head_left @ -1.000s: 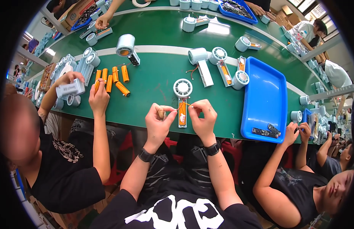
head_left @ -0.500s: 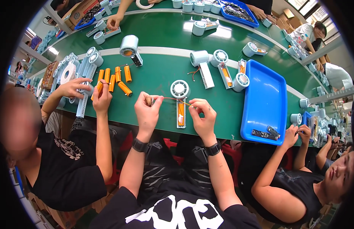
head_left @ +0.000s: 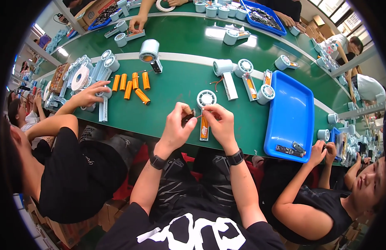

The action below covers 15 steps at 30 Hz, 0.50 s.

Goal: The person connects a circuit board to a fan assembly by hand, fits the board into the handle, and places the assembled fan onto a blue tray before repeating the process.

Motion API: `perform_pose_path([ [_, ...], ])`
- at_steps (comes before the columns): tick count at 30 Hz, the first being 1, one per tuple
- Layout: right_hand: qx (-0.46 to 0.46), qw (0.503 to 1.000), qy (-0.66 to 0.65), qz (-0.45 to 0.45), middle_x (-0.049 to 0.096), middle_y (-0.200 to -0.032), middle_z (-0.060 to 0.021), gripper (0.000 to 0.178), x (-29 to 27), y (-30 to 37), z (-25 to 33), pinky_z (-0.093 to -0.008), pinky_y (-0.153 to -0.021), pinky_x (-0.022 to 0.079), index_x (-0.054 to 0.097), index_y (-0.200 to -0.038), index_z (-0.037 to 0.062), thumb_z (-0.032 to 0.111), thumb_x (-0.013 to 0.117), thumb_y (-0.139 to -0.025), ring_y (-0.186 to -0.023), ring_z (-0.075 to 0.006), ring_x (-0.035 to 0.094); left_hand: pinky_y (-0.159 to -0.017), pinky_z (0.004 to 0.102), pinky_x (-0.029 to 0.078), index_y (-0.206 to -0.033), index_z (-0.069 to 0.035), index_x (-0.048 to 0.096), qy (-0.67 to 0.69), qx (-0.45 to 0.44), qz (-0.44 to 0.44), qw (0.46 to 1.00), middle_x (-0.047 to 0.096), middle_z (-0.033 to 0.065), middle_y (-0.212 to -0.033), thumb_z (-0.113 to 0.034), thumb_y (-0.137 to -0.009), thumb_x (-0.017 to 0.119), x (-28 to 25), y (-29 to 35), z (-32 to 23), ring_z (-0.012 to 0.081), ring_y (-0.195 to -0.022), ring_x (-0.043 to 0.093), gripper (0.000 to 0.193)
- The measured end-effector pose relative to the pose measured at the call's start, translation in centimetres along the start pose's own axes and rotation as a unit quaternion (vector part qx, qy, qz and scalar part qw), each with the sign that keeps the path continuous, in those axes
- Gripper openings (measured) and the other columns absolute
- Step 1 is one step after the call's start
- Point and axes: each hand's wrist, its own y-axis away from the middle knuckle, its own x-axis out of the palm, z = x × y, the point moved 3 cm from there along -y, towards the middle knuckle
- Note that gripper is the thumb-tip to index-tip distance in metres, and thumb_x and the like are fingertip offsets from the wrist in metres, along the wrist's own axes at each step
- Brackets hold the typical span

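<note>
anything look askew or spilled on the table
Only slightly: on the left of the green table, one orange cylindrical battery lies slanted, while the neighbouring batteries run closer to upright in the picture. I see no spill.

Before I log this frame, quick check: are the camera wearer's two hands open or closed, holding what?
Left hand: closed on a small dark part, partly hidden.
Right hand: closed, pinching thin wire.
</note>
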Motion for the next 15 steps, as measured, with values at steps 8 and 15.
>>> perform_pose_path([
  [8,-0.064,0.997,0.032,-0.016,0.069,-0.08,-0.0045,0.009,0.5,-0.4,1.1,-0.0223,-0.058,0.047,0.074,-0.095,-0.0005,-0.002,0.073,-0.086,-0.065,-0.008,0.061,-0.066,0.0217,0.05,-0.115,0.004,0.057,0.036,-0.08,0.049,0.995,0.065,0.0052,-0.093,-0.006,-0.098,0.062,-0.2,0.0,0.1,0.0064,-0.07,0.059,0.02],
  [15,-0.123,0.989,0.078,-0.039,0.069,-0.077,-0.0036,0.011,0.6,-0.1,1.2,-0.0224,-0.053,0.045,0.074,-0.09,0.0019,-0.003,0.077,-0.081,-0.059,-0.0082,0.059,-0.056,0.0243,0.051,-0.121,0.002,0.06,0.218,-0.176,0.053,0.959,0.069,0.0099,-0.099,-0.007,-0.102,0.058,0.4,-0.1,2.5,0.0109,-0.065,0.061,0.022],
])
